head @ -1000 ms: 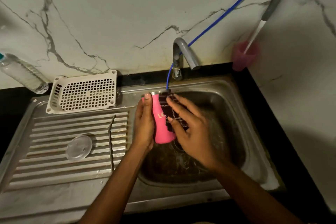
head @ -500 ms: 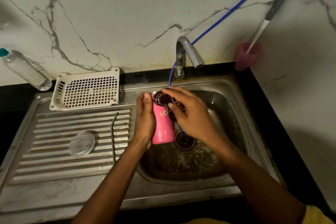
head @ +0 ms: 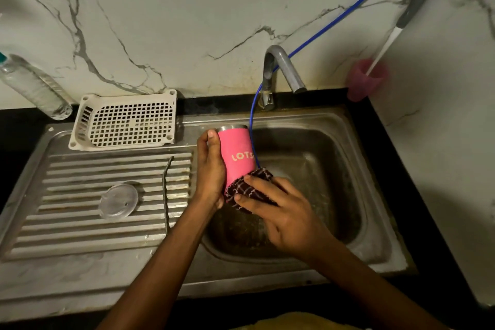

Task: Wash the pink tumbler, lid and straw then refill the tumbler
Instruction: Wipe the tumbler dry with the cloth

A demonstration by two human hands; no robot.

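My left hand (head: 210,171) grips the pink tumbler (head: 237,154) from its left side, holding it upright over the left edge of the sink basin (head: 334,169), steel rim at the top. My right hand (head: 284,211) presses a dark checked cloth (head: 249,190) around the tumbler's bottom end. The clear round lid (head: 118,200) lies flat on the ribbed drainboard (head: 80,222). A thin metal straw (head: 166,190) lies lengthwise on the drainboard, right of the lid.
A grey tap (head: 281,72) stands behind the basin with a blue hose (head: 334,21) running down from the upper right into the sink. A white perforated basket (head: 126,120) and a clear bottle (head: 34,86) sit back left. A pink cup (head: 365,80) holding a brush stands back right.
My right hand has slid the cloth from the tumbler's rim down to its bottom end. The tumbler's pink side with its lettering now shows. My left hand keeps its grip.
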